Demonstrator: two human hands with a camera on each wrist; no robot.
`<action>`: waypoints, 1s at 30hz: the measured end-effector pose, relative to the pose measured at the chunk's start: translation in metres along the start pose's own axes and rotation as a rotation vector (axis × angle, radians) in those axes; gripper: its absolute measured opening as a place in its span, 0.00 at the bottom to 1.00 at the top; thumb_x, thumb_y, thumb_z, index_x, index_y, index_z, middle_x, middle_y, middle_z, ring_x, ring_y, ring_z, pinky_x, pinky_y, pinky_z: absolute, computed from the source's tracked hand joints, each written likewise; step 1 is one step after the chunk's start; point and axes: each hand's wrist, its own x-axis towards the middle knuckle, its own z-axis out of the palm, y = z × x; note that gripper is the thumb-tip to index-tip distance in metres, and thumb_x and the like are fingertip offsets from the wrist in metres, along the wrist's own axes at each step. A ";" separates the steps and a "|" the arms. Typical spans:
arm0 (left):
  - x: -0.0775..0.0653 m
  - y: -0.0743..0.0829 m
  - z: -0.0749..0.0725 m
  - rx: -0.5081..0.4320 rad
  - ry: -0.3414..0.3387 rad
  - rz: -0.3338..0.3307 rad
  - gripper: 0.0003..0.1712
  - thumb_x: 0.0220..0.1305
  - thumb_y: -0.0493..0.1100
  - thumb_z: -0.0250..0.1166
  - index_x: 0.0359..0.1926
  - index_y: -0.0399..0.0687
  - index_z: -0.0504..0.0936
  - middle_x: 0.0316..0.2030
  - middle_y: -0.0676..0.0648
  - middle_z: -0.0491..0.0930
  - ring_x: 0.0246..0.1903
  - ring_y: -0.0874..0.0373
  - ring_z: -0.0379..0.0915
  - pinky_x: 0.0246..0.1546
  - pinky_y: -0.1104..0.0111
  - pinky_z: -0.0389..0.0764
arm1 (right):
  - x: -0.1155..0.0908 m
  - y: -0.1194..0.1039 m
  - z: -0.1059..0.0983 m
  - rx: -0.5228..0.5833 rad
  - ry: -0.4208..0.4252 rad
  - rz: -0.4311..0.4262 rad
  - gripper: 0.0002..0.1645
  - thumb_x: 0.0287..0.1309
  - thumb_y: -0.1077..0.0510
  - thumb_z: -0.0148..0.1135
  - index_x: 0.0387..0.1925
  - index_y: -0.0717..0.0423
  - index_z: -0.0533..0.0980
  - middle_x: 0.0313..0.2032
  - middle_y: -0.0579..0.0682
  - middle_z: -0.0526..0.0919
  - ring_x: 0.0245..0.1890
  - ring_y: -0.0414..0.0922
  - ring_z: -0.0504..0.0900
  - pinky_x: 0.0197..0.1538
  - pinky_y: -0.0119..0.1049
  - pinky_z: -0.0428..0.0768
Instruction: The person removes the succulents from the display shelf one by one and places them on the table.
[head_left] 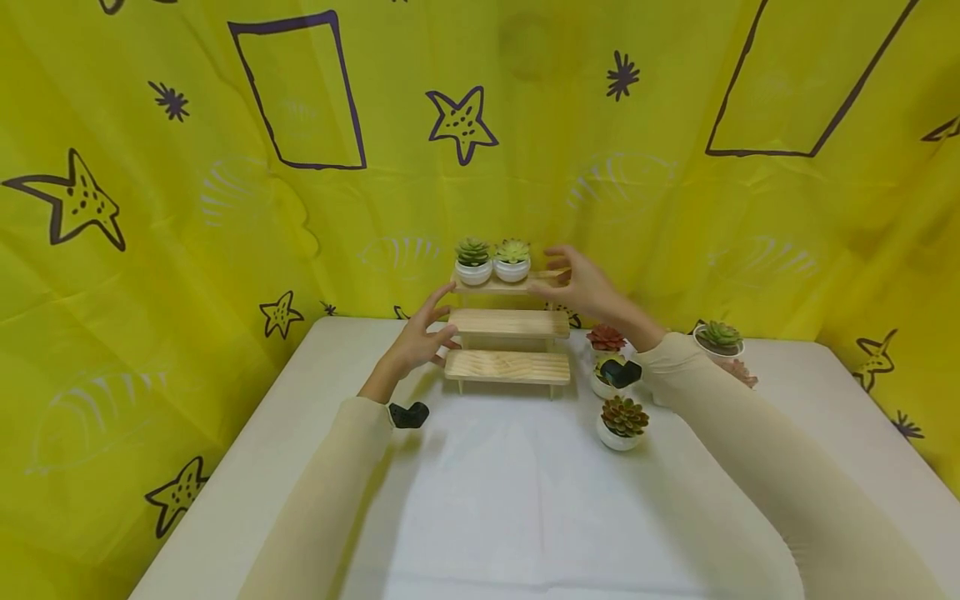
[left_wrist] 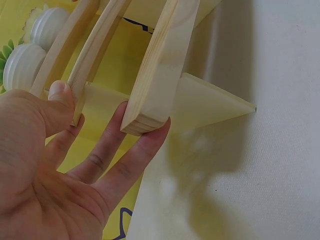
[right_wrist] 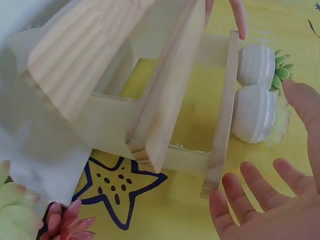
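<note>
A three-tier wooden stand (head_left: 508, 367) with translucent side supports is at the back of the table. On its top tier, a dark green potted succulent (head_left: 473, 265) and a light green potted succulent (head_left: 513, 262) sit side by side in white pots. My left hand (head_left: 418, 340) holds the stand's left side. In the left wrist view, the thumb touches the middle tier's end and two fingers touch the bottom tier. Beside the top tier's right end is my right hand (head_left: 588, 287), fingers spread and nothing held; in the right wrist view, a fingertip meets the board's edge.
Right of the stand are a red succulent (head_left: 606, 337), a partly hidden potted plant (head_left: 604, 385) and a brownish-red potted succulent (head_left: 622, 421). Past my right forearm stand a green potted succulent (head_left: 720, 337) and a pink one (head_left: 738, 372). A yellow patterned curtain (head_left: 525, 192) hangs behind.
</note>
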 end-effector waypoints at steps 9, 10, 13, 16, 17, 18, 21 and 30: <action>0.000 0.001 0.000 0.008 -0.002 0.013 0.43 0.77 0.37 0.59 0.79 0.82 0.52 0.77 0.36 0.55 0.45 0.37 0.85 0.29 0.48 0.87 | 0.016 -0.009 0.004 -0.014 0.054 0.040 0.45 0.64 0.48 0.72 0.74 0.61 0.64 0.64 0.64 0.75 0.60 0.60 0.76 0.59 0.54 0.79; -0.001 0.001 -0.001 0.010 -0.003 0.017 0.43 0.77 0.37 0.59 0.79 0.82 0.52 0.77 0.35 0.55 0.45 0.37 0.85 0.29 0.48 0.87 | 0.018 -0.010 0.004 -0.020 0.053 0.035 0.44 0.64 0.48 0.72 0.73 0.62 0.64 0.64 0.64 0.75 0.61 0.60 0.76 0.59 0.54 0.79; -0.001 0.001 0.000 0.012 0.002 0.013 0.43 0.77 0.38 0.59 0.79 0.82 0.52 0.77 0.35 0.55 0.44 0.37 0.85 0.29 0.48 0.87 | 0.023 -0.011 0.008 -0.039 0.054 0.030 0.43 0.64 0.49 0.72 0.72 0.64 0.65 0.63 0.65 0.76 0.63 0.60 0.75 0.61 0.54 0.78; -0.001 0.001 0.001 0.008 0.004 0.009 0.43 0.77 0.37 0.59 0.79 0.82 0.53 0.77 0.36 0.56 0.44 0.38 0.85 0.30 0.46 0.87 | 0.028 -0.012 0.011 -0.055 0.051 0.036 0.42 0.64 0.49 0.72 0.70 0.66 0.67 0.63 0.65 0.77 0.64 0.59 0.75 0.63 0.53 0.77; -0.001 0.001 0.001 0.006 0.006 0.007 0.43 0.77 0.37 0.59 0.79 0.82 0.53 0.77 0.36 0.57 0.44 0.38 0.85 0.30 0.45 0.87 | 0.029 -0.012 0.012 -0.056 0.053 0.041 0.42 0.64 0.49 0.72 0.70 0.66 0.67 0.62 0.65 0.77 0.64 0.59 0.76 0.64 0.53 0.76; -0.001 0.001 0.001 0.006 0.007 0.006 0.43 0.77 0.37 0.59 0.79 0.82 0.53 0.77 0.36 0.57 0.44 0.38 0.85 0.30 0.45 0.87 | 0.030 -0.013 0.013 -0.058 0.055 0.046 0.41 0.64 0.49 0.72 0.69 0.67 0.68 0.62 0.65 0.77 0.63 0.59 0.76 0.64 0.52 0.76; 0.000 0.000 0.001 0.010 0.015 0.000 0.43 0.77 0.37 0.59 0.78 0.83 0.54 0.77 0.37 0.58 0.44 0.38 0.85 0.30 0.47 0.87 | 0.034 -0.015 0.016 -0.057 0.059 0.060 0.41 0.64 0.49 0.72 0.68 0.68 0.68 0.62 0.66 0.78 0.63 0.59 0.77 0.64 0.52 0.76; 0.000 0.000 0.000 0.003 0.008 0.004 0.43 0.77 0.38 0.59 0.78 0.84 0.54 0.77 0.37 0.56 0.43 0.40 0.86 0.26 0.53 0.87 | 0.041 -0.019 0.026 -0.067 0.101 0.124 0.41 0.64 0.46 0.71 0.66 0.69 0.69 0.59 0.66 0.79 0.61 0.59 0.77 0.62 0.52 0.76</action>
